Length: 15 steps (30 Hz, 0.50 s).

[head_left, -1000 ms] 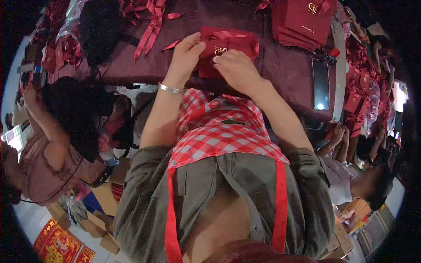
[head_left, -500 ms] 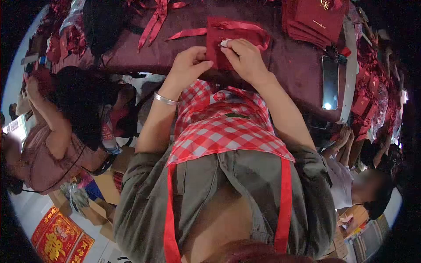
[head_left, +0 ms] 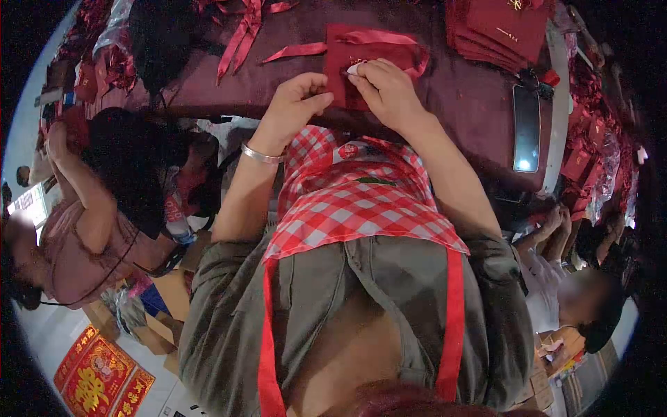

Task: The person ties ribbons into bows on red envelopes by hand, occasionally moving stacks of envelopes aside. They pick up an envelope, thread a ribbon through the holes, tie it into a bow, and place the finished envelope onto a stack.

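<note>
A dark red flat gift bag (head_left: 342,52) with gold lettering and a satin ribbon across its top lies on the cloth-covered table. Over its middle, my right hand (head_left: 389,94) pinches a small white piece (head_left: 353,69) against the front, right beside the lettering. What this white piece is made of I cannot tell. My left hand (head_left: 295,108) is at the bag's left edge, fingers loosely bent and thumb apart from them, with nothing showing between. A loose ribbon end (head_left: 295,52) stretches left from the bag over the cloth.
Similar red bags are stacked (head_left: 497,35) at the table's far right. A phone (head_left: 526,132) lies along the right edge. More ribbons (head_left: 243,38) lie at the back left. People sit on both sides, a person's arm (head_left: 83,187) showing at left.
My right hand has shifted very slightly, baring more of the gold lettering, and keeps its pinch on the white piece. My left thumb has drawn back a little from the bag's edge.
</note>
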Motion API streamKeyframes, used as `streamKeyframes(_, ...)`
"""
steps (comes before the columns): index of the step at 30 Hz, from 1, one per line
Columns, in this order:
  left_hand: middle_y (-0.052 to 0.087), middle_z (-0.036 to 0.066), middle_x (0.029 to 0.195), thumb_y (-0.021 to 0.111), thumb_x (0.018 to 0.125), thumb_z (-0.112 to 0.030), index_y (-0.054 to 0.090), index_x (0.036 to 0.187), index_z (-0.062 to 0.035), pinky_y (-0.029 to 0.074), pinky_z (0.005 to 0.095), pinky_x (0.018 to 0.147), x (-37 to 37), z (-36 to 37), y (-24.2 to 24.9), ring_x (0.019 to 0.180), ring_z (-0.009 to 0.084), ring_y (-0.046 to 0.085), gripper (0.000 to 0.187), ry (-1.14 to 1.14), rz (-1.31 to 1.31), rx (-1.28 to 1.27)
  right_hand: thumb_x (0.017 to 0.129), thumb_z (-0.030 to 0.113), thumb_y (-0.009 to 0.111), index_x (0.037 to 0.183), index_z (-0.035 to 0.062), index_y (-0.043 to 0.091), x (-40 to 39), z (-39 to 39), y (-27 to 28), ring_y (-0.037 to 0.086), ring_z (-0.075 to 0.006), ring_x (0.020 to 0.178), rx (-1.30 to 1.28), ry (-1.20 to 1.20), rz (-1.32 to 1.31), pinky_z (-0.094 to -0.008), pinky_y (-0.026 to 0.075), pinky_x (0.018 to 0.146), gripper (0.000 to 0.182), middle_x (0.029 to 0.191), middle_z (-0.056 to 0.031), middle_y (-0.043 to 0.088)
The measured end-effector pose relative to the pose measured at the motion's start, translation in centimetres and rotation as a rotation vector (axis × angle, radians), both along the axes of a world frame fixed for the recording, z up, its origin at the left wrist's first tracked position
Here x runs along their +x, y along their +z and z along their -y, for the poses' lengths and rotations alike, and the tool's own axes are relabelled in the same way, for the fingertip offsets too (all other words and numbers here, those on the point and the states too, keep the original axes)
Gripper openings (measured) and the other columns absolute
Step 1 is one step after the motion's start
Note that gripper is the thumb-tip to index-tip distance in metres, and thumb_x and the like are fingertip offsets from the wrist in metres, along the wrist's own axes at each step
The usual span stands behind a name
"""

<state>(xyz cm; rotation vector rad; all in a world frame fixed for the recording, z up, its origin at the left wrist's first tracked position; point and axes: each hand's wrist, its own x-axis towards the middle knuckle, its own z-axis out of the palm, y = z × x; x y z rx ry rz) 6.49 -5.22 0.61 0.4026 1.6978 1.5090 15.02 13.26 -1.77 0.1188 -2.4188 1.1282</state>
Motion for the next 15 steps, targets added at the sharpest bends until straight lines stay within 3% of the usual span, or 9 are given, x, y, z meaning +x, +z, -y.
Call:
streamKeyframes(6, 0.057, -0.005, 0.085, 0.063, 0.085, -0.006, 0.057, 0.108, -0.0069, 0.040, 0.0175, 0.057, -0.1, 0.0, 0.1, 0.067, 0.0038, 0.050, 0.024, -0.009, 0.023, 0.004, 0.088, 0.021, 0.054, 0.088, 0.0029, 0.059, 0.1, -0.2, 0.2, 0.058, -0.0325, 0.083, 0.010, 0.030, 0.018, -0.0419, 0.046, 0.074, 0.019, 0.086, -0.0128, 0.062)
streamKeyframes(9, 0.057, -0.004, 0.083, 0.063, 0.085, -0.008, 0.057, 0.108, -0.0069, 0.040, 0.0183, 0.056, -0.3, 0.2, -0.1, 0.065, 0.0047, 0.050, 0.024, -0.016, 0.025, -0.004, 0.086, 0.014, 0.056, 0.089, 0.0013, 0.059, 0.1, -0.1, 0.7, 0.057, -0.0322, 0.081, 0.094, 0.059, 0.028, -0.0394, 0.046, 0.073, 0.014, 0.085, -0.0138, 0.061)
streamKeyframes(15, 0.059, -0.003, 0.085, 0.064, 0.085, -0.008, 0.057, 0.113, -0.0028, 0.041, 0.0190, 0.057, 0.3, 0.0, 0.4, 0.066, 0.0049, 0.051, 0.030, 0.025, -0.035, -0.082, 0.088, 0.022, 0.052, 0.088, 0.0017, 0.058, -0.4, -0.1, 1.9, 0.057, -0.0340, 0.083, 0.205, 0.095, 0.134, -0.0431, 0.045, 0.074, 0.021, 0.084, -0.0148, 0.061)
